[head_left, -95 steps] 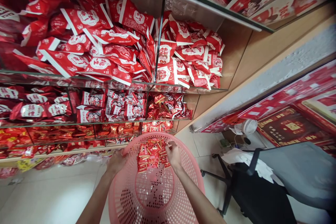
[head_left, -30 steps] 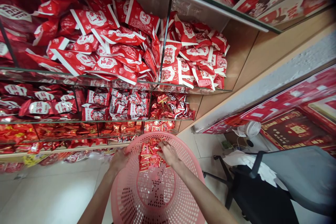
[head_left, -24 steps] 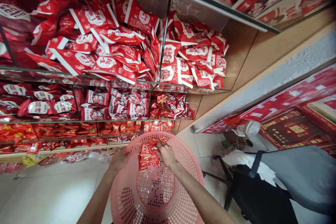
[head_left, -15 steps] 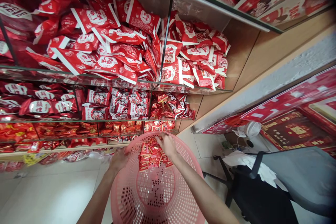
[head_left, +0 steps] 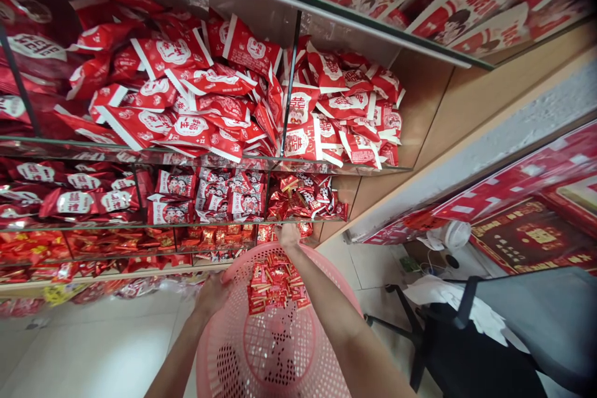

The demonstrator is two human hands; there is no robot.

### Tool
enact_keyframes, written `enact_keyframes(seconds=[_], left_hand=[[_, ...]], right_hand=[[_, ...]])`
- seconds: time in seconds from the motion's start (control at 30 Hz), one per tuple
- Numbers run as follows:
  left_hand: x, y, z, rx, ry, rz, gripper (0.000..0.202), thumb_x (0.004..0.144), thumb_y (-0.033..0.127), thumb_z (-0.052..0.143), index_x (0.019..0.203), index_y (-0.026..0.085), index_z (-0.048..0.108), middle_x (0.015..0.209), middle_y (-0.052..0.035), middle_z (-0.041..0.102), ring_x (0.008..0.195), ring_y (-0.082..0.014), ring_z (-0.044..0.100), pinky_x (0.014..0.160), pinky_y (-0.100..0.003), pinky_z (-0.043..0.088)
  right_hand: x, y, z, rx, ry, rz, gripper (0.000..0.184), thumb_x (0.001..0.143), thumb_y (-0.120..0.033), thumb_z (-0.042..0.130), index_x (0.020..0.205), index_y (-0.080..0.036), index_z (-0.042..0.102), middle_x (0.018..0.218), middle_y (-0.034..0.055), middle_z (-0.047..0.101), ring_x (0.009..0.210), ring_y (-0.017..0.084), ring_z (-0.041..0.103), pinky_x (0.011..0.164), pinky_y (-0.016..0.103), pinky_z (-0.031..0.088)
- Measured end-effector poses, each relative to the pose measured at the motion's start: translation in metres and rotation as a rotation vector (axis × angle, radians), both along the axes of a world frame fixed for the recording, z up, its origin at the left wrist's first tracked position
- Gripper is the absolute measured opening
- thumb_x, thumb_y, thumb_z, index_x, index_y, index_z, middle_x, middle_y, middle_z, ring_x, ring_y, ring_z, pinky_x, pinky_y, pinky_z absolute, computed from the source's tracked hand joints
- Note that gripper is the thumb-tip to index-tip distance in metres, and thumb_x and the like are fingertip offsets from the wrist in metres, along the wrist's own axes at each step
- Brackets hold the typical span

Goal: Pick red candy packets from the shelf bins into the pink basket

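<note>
The rack point(head_left: 426, 109) is the biggest thing here, rising ahead of both hands and spreading far to the left of the left hand point(head_left: 213, 293), its glass shelves stacked above the right hand point(head_left: 288, 235). Next in size is the chair point(head_left: 480, 354), well to the right of the right hand and nearer the body, with a black seat and a grey back. The basket point(head_left: 236, 323), pink and full of holes, comes after that: its rim runs through the left hand's grasp, and its hollow opens to the right of that grasp and below the right forearm. A white cloth point(head_left: 471, 305) lies over the chair, off to the right of both hands. The left hand is closed around the basket's rim; the right hand reaches past the far rim to a low bin of the rack, its fingertips too hidden to tell whether they hold anything. Among the goods, the large bags point(head_left: 186, 93), red with white ends, are heaped on a shelf above both hands. The smaller red packets point(head_left: 305, 230) lie just beside the right hand in that low bin. Smallest are the sweets point(head_left: 275, 283), a red pile inside the basket, to the right of the left hand and just below the right.
</note>
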State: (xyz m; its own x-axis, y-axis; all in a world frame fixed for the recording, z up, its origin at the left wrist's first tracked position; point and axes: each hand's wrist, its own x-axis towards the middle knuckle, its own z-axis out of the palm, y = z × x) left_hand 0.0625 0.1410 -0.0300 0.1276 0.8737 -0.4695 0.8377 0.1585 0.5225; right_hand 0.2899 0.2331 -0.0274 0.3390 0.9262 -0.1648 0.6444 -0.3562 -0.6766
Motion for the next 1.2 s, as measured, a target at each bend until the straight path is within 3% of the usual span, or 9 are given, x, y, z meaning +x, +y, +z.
enact_keyframes(seconds=[0.17,0.4,0.57,0.7,0.83,1.2], left_hand=[[-0.001,-0.001,-0.002,-0.008,-0.026,-0.001,0.031,0.081,0.036,0.045,0.101,0.022,0.065,0.102,-0.0047,0.07,0.094,-0.0218,0.064,0.071,-0.025,0.044],[-0.001,-0.001,-0.004,0.007,0.003,0.013,0.033,0.08,0.038,0.045,0.099,0.02,0.066,0.097,-0.0067,0.071,0.092,-0.0233,0.064,0.067,-0.025,0.044],[-0.003,0.0,-0.008,0.001,-0.007,-0.003,0.033,0.08,0.036,0.044,0.1,0.021,0.065,0.099,-0.0049,0.071,0.093,-0.022,0.064,0.067,-0.024,0.045],[-0.003,0.001,-0.01,0.002,-0.021,-0.016,0.032,0.08,0.034,0.045,0.1,0.021,0.066,0.098,-0.0048,0.071,0.094,-0.0216,0.064,0.072,-0.024,0.045],[-0.001,0.001,-0.006,0.005,-0.036,0.014,0.029,0.079,0.027,0.045,0.099,0.021,0.066,0.102,-0.0039,0.07,0.093,-0.0206,0.064,0.073,-0.024,0.045],[0.0,0.0,-0.004,0.027,0.0,-0.004,0.03,0.079,0.025,0.045,0.099,0.019,0.067,0.102,-0.005,0.071,0.095,-0.021,0.064,0.072,-0.023,0.045]], right_hand=[[0.002,-0.002,-0.003,0.034,-0.056,-0.094,0.004,0.071,-0.018,0.061,0.07,-0.018,0.058,0.078,0.012,0.064,0.09,0.025,0.06,0.077,0.034,0.044],[0.015,-0.017,-0.009,0.165,0.08,-0.185,0.014,0.073,-0.022,0.056,0.086,-0.017,0.051,0.079,0.005,0.06,0.073,0.017,0.057,0.069,0.027,0.045],[0.03,-0.046,-0.007,0.26,0.208,-0.205,0.037,0.072,-0.031,0.058,0.103,-0.017,0.044,0.078,0.0005,0.056,0.069,0.014,0.056,0.065,0.025,0.046],[0.041,-0.079,-0.009,0.299,0.4,-0.192,0.047,0.067,-0.036,0.063,0.106,-0.019,0.044,0.079,-0.0001,0.055,0.073,0.015,0.056,0.065,0.026,0.048],[0.043,-0.099,-0.015,0.241,0.475,-0.152,0.041,0.067,-0.039,0.062,0.1,-0.019,0.05,0.079,0.0019,0.056,0.071,0.017,0.057,0.061,0.028,0.048],[0.062,-0.112,-0.013,0.279,0.23,-0.082,0.026,0.072,-0.033,0.055,0.089,-0.014,0.061,0.091,0.0091,0.06,0.076,0.019,0.057,0.074,0.033,0.047]])
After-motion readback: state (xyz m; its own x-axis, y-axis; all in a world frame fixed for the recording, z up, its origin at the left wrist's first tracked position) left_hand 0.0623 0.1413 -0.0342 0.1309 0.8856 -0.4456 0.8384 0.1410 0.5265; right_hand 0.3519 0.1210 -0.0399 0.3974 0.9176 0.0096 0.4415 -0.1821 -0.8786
